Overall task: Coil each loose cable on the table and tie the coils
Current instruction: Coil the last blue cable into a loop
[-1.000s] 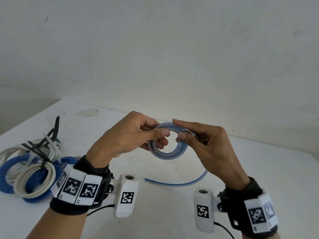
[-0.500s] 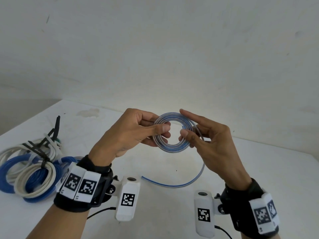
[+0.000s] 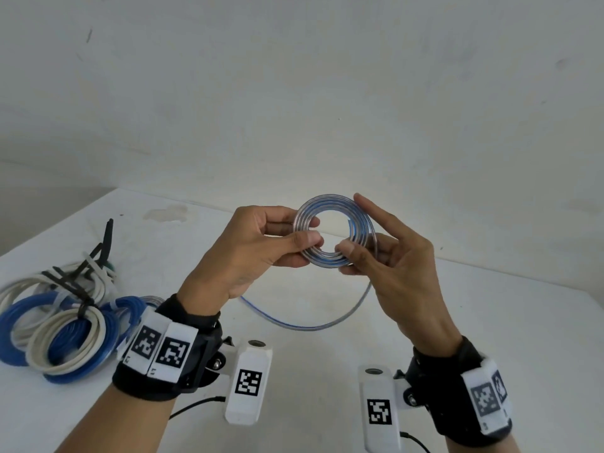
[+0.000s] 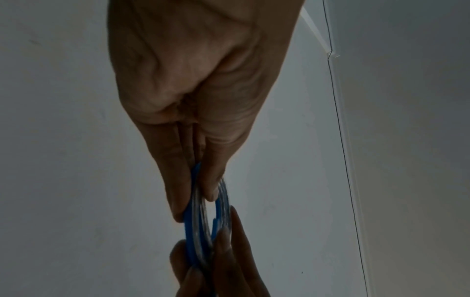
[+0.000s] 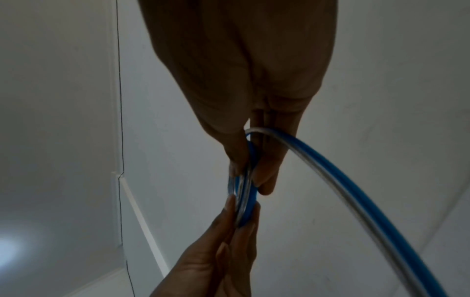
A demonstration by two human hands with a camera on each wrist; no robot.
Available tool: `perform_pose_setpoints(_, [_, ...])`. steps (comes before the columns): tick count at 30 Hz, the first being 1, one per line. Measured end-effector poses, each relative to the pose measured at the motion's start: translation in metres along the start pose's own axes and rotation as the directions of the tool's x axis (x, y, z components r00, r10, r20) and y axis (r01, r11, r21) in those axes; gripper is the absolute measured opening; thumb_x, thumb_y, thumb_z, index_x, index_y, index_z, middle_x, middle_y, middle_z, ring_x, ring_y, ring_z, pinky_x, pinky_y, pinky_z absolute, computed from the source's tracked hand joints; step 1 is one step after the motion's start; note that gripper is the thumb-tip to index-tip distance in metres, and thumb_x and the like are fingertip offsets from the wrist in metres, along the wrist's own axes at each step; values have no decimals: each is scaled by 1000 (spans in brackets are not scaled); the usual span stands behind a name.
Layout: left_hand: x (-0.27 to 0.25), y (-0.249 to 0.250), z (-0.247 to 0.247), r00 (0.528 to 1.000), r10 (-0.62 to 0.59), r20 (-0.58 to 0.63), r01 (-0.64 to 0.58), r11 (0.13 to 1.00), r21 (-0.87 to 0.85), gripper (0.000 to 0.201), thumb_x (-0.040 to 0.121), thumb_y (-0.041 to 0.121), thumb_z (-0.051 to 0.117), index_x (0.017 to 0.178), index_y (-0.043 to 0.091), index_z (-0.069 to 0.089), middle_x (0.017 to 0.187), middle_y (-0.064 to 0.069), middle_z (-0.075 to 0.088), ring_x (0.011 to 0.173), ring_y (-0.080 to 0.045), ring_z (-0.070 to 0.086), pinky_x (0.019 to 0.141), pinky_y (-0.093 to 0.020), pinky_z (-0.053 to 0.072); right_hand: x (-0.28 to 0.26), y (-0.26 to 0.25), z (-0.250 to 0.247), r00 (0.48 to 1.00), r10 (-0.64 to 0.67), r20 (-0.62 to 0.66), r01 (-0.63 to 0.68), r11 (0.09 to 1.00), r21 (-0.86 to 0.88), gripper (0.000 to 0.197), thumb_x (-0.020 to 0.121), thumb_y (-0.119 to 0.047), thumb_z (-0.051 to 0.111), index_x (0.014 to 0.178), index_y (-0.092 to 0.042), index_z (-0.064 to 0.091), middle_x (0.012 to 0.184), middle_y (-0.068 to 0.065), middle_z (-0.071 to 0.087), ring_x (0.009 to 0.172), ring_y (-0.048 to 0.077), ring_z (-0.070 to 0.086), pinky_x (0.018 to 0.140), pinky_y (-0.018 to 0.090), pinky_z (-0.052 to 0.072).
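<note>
A clear cable with a blue stripe is wound into a small coil (image 3: 330, 210) held upright above the table between both hands. My left hand (image 3: 261, 246) pinches the coil's left side (image 4: 197, 203) between thumb and fingers. My right hand (image 3: 385, 256) pinches the right side (image 5: 245, 186) with the thumb in front and fingers behind; its index finger points up. The cable's loose tail (image 3: 313, 325) drops from the right hand and curves across the white table (image 3: 327, 371) toward the left wrist. That tail (image 5: 356, 193) sweeps past the right wrist camera.
A heap of tied coils, blue (image 3: 19, 315) and cream (image 3: 62, 328), lies at the table's left edge, bound with black and white ties (image 3: 81, 289). A plain white wall stands behind the table. Cameras with marker tags are strapped to both wrists.
Both hands have lifted the coil higher. The right hand's index finger has straightened upward, and the loose tail has been drawn in, sweeping left across the table.
</note>
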State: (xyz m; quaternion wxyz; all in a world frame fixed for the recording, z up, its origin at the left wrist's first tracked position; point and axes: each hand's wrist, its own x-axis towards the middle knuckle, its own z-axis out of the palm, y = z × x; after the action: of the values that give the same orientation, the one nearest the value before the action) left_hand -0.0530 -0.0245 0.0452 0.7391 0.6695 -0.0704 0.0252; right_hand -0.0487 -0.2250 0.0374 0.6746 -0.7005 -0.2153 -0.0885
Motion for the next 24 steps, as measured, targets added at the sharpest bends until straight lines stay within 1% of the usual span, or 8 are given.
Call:
perform_pose_setpoints(2, [0, 0, 3, 1000, 3, 8, -3, 1000, -27, 25, 86, 6, 75, 111, 5, 73, 95, -16, 78, 84, -20, 76, 73, -26, 60, 0, 1, 2, 999, -17, -41, 18, 1000, 13, 58, 89, -3, 73, 136, -35, 59, 80, 21, 70, 69, 16, 66, 70, 28, 60])
perform_pose_setpoints(5, [-1, -2, 6, 998, -13, 58, 16, 998, -64, 29, 86, 4, 75, 114, 5, 69, 99, -21, 76, 88, -29, 75, 79, -31, 61, -1, 0, 3, 999, -15, -49, 15, 1000, 1, 56, 90, -5, 72, 136, -35, 57, 80, 16, 73, 70, 16, 69, 70, 27, 60])
perform_pose_setpoints(9, [0, -4, 7, 1000, 4, 4, -4, 997, -78, 29, 85, 2, 75, 113, 5, 69, 94, -21, 77, 83, -28, 76, 74, -30, 62, -2, 2, 6, 999, -5, -51, 4, 1000, -30, 52, 94, -11, 70, 138, -36, 56, 84, 14, 72, 77, 24, 72, 64, 28, 61])
perform_pose_setpoints(11, [1, -4, 8, 998, 23, -57, -29, 993, -114, 30, 84, 2, 76, 113, 5, 70, 93, -20, 77, 83, -26, 76, 73, -29, 62, -3, 2, 11, 990, -6, -140, 9, 1000, 20, 42, 97, -13, 66, 135, -30, 61, 89, 8, 77, 82, 21, 76, 60, 28, 60])
perform_pose_setpoints(13, [2, -3, 9, 993, 44, -113, -61, 986, -153, 30, 83, 1, 76, 112, 5, 70, 92, -19, 77, 83, -25, 77, 73, -29, 62, -5, 2, 16, 967, 9, -254, 20, 993, 114, 32, 97, -11, 66, 127, -19, 67, 95, 7, 79, 83, 22, 78, 57, 27, 59])
perform_pose_setpoints(19, [0, -8, 17, 996, 36, -85, -53, 978, -201, 30, 84, 0, 75, 113, 1, 65, 94, -21, 77, 87, -29, 77, 75, -30, 61, -9, 11, 34, 927, 78, -367, 18, 967, 252, 41, 88, -8, 76, 127, -19, 67, 97, 13, 78, 84, 18, 75, 59, 27, 60])
perform_pose_setpoints(21, [3, -10, 14, 998, 10, -54, -18, 988, -153, 30, 85, 3, 76, 113, 0, 64, 97, -21, 76, 90, -29, 77, 78, -31, 62, -7, 11, 28, 943, 73, -326, 3, 974, 228, 39, 89, -7, 75, 126, -19, 69, 98, 14, 78, 81, 16, 74, 59, 26, 59])
perform_pose_setpoints(24, [8, -9, -1, 1000, -14, -2, 14, 999, 41, 45, 80, 25, 80, 120, 11, 65, 103, -9, 77, 92, -22, 75, 86, -34, 61, -2, 11, 12, 988, 84, -134, -64, 988, 143, 36, 89, -6, 73, 125, -14, 70, 99, 7, 79, 83, 14, 74, 58, 25, 58])
